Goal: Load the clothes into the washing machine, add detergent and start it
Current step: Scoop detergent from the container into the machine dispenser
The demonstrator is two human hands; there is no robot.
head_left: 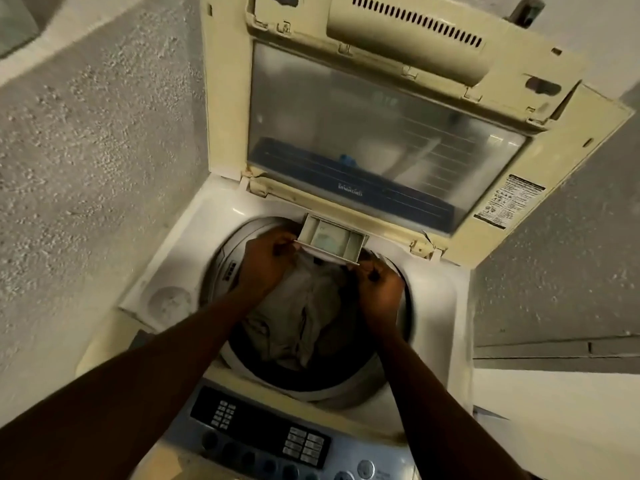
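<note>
A top-loading washing machine [180, 251] stands with its lid [381, 143] raised upright. Grey clothes [301, 317] lie in the drum. At the drum's far rim a beige detergent drawer [332, 242] is pulled out over the opening, with pale residue in its compartments. My left hand [266, 261] grips the drawer's front left edge. My right hand [381, 289] is closed at the drawer's right front corner, with a small dark thing at its fingers that I cannot identify. Both forearms reach over the drum.
The control panel [263, 434] with buttons and dials lies at the near edge, below my arms. A rough grey wall [86, 168] is on the left. A wall and a white ledge [554, 393] are on the right.
</note>
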